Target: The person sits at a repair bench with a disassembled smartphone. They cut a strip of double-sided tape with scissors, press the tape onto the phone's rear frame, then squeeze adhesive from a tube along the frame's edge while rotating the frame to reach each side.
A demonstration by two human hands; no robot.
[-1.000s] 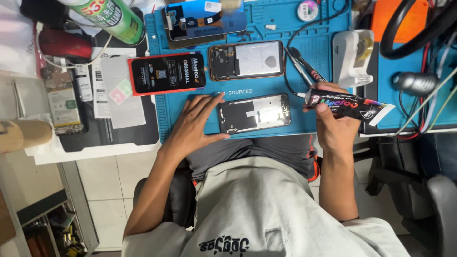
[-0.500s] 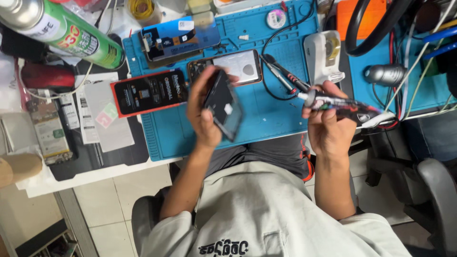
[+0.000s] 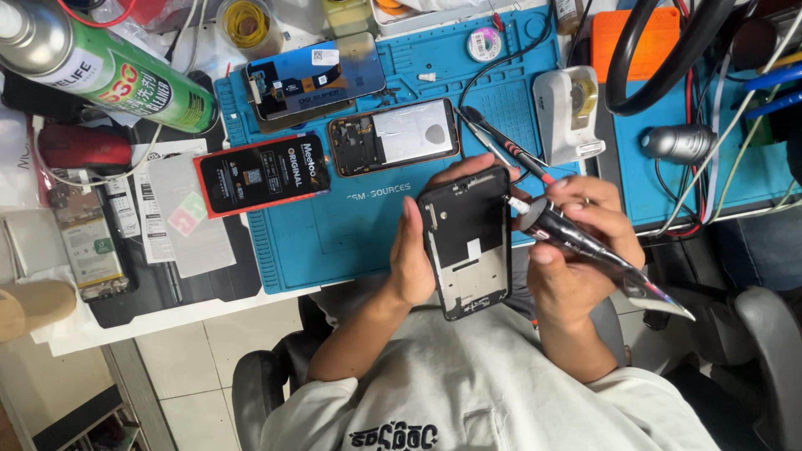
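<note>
Phone frame, black and rectangular, is held upright above the lap, just off the near edge of the blue work mat. Its inner side is turned to the camera: a dark metal plate with small cut-outs, a pale square patch near the middle, a lighter grey area toward the lower end, and a raised rim all round. The frame is gripped along its long edge by the left hand, whose palm lies flat against that side while the fingertips are curled over the top corner. A black glue tube with a crimped, coloured tail is clasped in the right hand, the fingers closed around its body; its pale nozzle is brought against the frame's other long edge, near the top.

Just beyond the fingertips, an opened phone body with a silver plate is laid on the mat, and a slim black-and-red tool lies beside it. Further out from the left fingers, a red-edged screen package and a detached display are seen, with a green spray can well apart. A white tape dispenser is set past the right fingers.
</note>
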